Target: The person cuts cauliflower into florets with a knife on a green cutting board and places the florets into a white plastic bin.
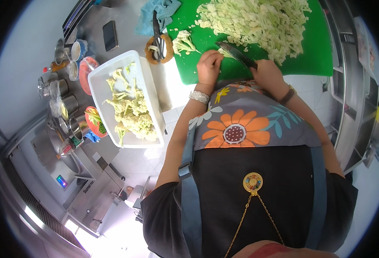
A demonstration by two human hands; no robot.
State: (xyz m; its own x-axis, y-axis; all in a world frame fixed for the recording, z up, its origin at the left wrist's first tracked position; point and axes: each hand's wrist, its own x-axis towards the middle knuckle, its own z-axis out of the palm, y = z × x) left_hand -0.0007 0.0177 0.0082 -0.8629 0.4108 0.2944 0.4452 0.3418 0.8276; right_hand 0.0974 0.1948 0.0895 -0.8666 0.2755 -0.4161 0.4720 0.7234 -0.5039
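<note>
A green cutting board [316, 48] lies before me with a large heap of chopped cauliflower [257, 24] on its far part. My right hand [269, 77] grips the handle of a kitchen knife [236, 54], whose dark blade slants to the upper left. Under the blade's edge sits a small cauliflower piece [225, 53]. The curled fingers of my left hand [209, 66] press at that piece's near end, just left of the blade. A larger cauliflower floret [183, 43] rests on the board beyond my left hand, with small crumbs around it.
Left of the board are scissors [157, 42] on a brown ring, a blue cloth [150, 16] and a phone [110, 35]. A white plastic tub [157, 106] holds more cauliflower florets [134, 113]. Bowls and metal pots [69, 104] crowd the far-left counter; a metal rack [347, 80] stands right.
</note>
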